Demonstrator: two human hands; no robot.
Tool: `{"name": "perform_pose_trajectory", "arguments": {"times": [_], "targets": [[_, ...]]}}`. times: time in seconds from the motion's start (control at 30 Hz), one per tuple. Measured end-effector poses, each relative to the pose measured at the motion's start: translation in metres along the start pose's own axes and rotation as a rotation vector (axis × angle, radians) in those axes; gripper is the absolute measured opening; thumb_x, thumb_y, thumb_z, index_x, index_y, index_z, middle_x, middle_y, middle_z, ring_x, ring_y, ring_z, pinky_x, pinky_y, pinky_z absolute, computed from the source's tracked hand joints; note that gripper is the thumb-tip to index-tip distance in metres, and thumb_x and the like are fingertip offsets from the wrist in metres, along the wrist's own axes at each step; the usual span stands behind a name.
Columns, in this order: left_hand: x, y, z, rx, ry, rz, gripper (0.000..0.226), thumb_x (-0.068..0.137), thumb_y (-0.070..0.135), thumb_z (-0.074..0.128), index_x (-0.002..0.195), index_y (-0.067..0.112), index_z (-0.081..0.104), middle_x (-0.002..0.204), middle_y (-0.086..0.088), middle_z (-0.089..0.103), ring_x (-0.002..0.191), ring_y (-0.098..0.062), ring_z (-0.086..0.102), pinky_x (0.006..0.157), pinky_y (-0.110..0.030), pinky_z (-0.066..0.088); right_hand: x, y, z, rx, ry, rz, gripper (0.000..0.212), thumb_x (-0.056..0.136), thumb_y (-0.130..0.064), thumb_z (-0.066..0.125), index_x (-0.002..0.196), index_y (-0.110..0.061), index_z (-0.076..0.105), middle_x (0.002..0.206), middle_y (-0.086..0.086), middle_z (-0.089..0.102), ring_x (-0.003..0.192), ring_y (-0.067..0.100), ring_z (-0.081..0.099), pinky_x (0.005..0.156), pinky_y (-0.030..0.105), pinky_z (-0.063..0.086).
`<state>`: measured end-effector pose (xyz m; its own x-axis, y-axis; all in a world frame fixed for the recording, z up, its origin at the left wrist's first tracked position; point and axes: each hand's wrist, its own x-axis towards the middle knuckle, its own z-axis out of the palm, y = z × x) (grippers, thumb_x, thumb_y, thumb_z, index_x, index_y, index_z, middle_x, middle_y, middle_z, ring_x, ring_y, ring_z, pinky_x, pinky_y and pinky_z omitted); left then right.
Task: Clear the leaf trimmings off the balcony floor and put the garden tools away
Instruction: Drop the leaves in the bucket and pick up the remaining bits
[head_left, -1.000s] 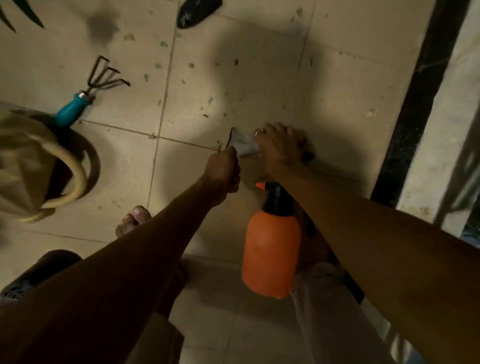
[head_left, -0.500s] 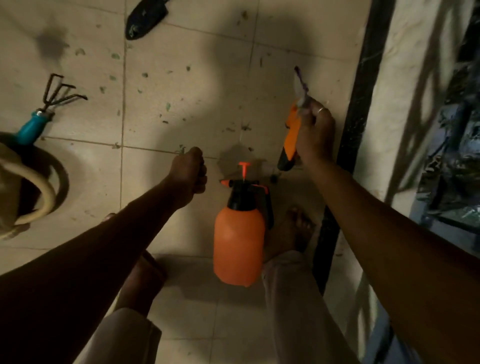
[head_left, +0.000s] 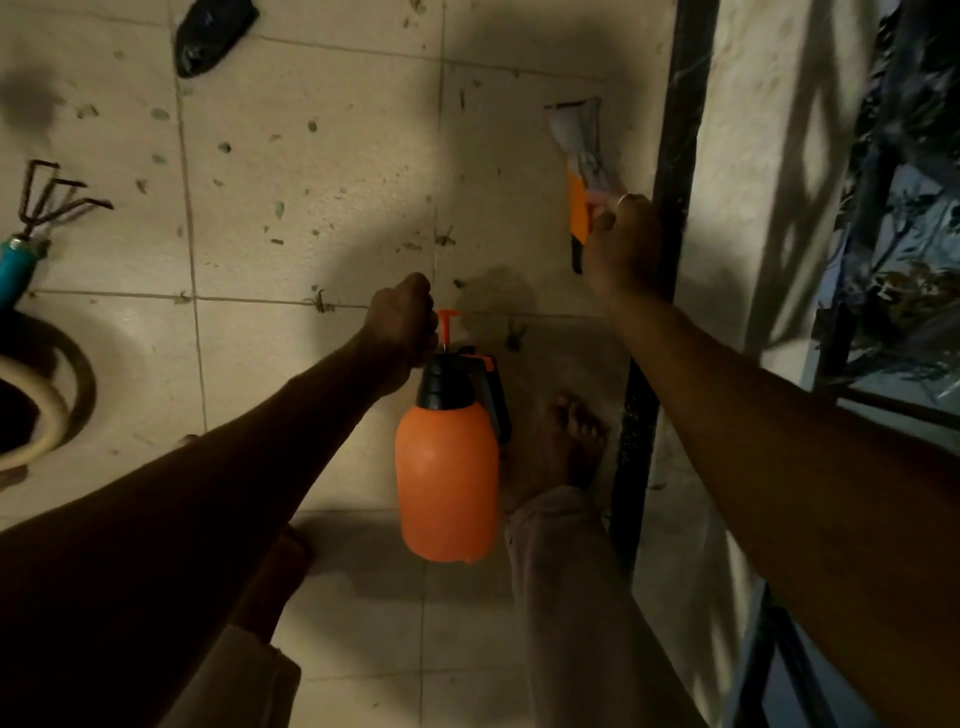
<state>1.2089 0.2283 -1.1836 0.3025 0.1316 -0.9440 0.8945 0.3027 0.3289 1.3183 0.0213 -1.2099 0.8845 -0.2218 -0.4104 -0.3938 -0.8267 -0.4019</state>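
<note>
- Nearest: pale trouser legs (head_left: 571, 597) and a bare foot (head_left: 574, 436) planted on the balcony floor (head_left: 337, 93), just beside a black strip (head_left: 675, 156) along the wall base.
- Orange sprayer (head_left: 447, 478) sits between the two forearms, close to the foot. It has an opaque orange body, black cap, thin orange pump rod and a black trigger handle. Nothing shows of what is inside. Cannot tell whether it rests on the tiles or hangs.
- Left grip (head_left: 402, 322): fingers curled into a tight fist, right against the sprayer's cap and pump rod. Whether the fist holds the sprayer, or anything at all, cannot be told.
- Right grip (head_left: 623, 244): clamped round the orange handle of a hand trowel (head_left: 574, 130), raised near the black strip. The grey blade points away from the body and the handle's black end sticks out below the fist. The tool is motion-blurred. A ring shows on one finger.
- Leaf trimmings (head_left: 224, 148): small green-grey flecks and a few stringy bits, scattered across the pale tiles, thickest in the lit patch beyond the left grip and along the grout lines.
- Left edge: a beige container with a looped handle (head_left: 58, 415), mostly out of frame. Its interior is dark and the contents are not readable.
- Past it, a hand rake (head_left: 15, 262) lies flat on the tiles, teal handle toward the container, bent black prongs pointing away.
- Farthest: a dark blade-shaped tool (head_left: 213, 31) lying on the tiles at the top edge, well apart from the rest.
- Far right: a railing (head_left: 883, 208) with foliage behind it.
</note>
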Motion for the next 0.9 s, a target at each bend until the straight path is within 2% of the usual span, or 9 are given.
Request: {"name": "perform_pose_trajectory", "arguments": {"times": [0.1,0.17,0.27,0.37,0.47,0.57,0.67,0.77,0.9], "targets": [[-0.003,-0.002,-0.002,0.031,0.012,0.003,0.039,0.103,0.020,0.041,0.064,0.020,0.038,0.056,0.002,0.035,0.046,-0.015,0.029,0.049,-0.026,0.026,-0.040,-0.005,0.004,0.078,-0.181,0.047,0.025,0.100,-0.036,0.053,0.113,-0.021,0.068,0.112,0.000,0.065,0.104,0.018,0.063,0.076,0.028,0.052],[-0.006,-0.001,-0.006,0.003,0.002,-0.002,0.039,0.102,0.022,0.040,0.063,0.022,0.036,0.054,0.003,0.032,0.046,-0.015,0.026,0.049,-0.025,0.024,-0.075,-0.007,0.011,0.031,-0.382,0.147,0.042,0.093,-0.056,0.058,0.102,-0.016,0.063,0.105,0.006,0.066,0.097,0.021,0.063,0.078,0.031,0.049],[-0.010,0.000,-0.015,-0.035,-0.028,-0.007,0.038,0.101,0.023,0.039,0.064,0.024,0.033,0.052,0.005,0.030,0.047,-0.013,0.022,0.049,-0.025,0.020,-0.119,-0.007,0.025,-0.012,-0.609,0.241,0.078,0.078,-0.081,0.055,0.110,-0.011,0.068,0.107,0.006,0.070,0.098,0.023,0.067,0.081,0.034,0.053],[-0.013,0.000,-0.026,-0.020,-0.038,0.006,0.036,0.102,0.023,0.039,0.066,0.024,0.034,0.052,0.006,0.031,0.046,-0.012,0.023,0.047,-0.024,0.021,-0.138,-0.010,0.031,0.061,-0.674,0.340,0.054,0.087,-0.064,0.061,0.094,-0.011,0.067,0.093,0.006,0.067,0.087,0.022,0.064,0.076,0.036,0.052],[-0.013,0.000,-0.034,-0.010,-0.030,0.012,0.037,0.102,0.022,0.038,0.065,0.024,0.032,0.053,0.005,0.029,0.048,-0.013,0.021,0.048,-0.025,0.020,-0.143,-0.013,0.037,0.098,-0.707,0.363,0.056,0.092,-0.057,0.061,0.106,-0.003,0.068,0.096,0.012,0.064,0.091,0.027,0.062,0.087,0.041,0.054],[-0.012,0.001,-0.040,-0.030,-0.013,0.016,0.037,0.101,0.022,0.039,0.065,0.023,0.032,0.054,0.004,0.028,0.048,-0.013,0.020,0.047,-0.024,0.019,-0.142,-0.018,0.040,0.192,-0.750,0.365,0.044,0.093,-0.047,0.064,0.084,-0.005,0.071,0.087,0.014,0.072,0.086,0.030,0.070,0.092,0.050,0.057],[-0.012,0.004,-0.043,-0.053,-0.012,0.020,0.038,0.101,0.022,0.039,0.065,0.023,0.031,0.055,0.003,0.027,0.048,-0.013,0.020,0.047,-0.022,0.018,-0.141,-0.023,0.034,0.200,-0.786,0.333,0.042,0.093,-0.047,0.064,0.082,-0.008,0.073,0.088,0.013,0.075,0.085,0.030,0.072,0.079,0.037,0.056],[-0.014,0.006,-0.044,-0.050,-0.024,0.037,0.037,0.102,0.022,0.037,0.065,0.024,0.031,0.057,0.002,0.027,0.049,-0.014,0.019,0.046,-0.023,0.018,-0.138,-0.028,0.026,0.213,-0.759,0.271,0.046,0.091,-0.053,0.062,0.092,-0.009,0.076,0.093,0.013,0.075,0.084,0.026,0.071,0.077,0.038,0.056],[-0.020,0.014,-0.046,-0.089,-0.039,0.036,0.038,0.102,0.020,0.037,0.065,0.025,0.030,0.059,0.002,0.024,0.050,-0.013,0.017,0.048,-0.024,0.016,-0.132,-0.044,0.007,0.223,-0.681,0.166,0.046,0.092,-0.054,0.058,0.080,-0.013,0.076,0.083,0.006,0.075,0.076,0.020,0.070,0.069,0.034,0.052]]}}
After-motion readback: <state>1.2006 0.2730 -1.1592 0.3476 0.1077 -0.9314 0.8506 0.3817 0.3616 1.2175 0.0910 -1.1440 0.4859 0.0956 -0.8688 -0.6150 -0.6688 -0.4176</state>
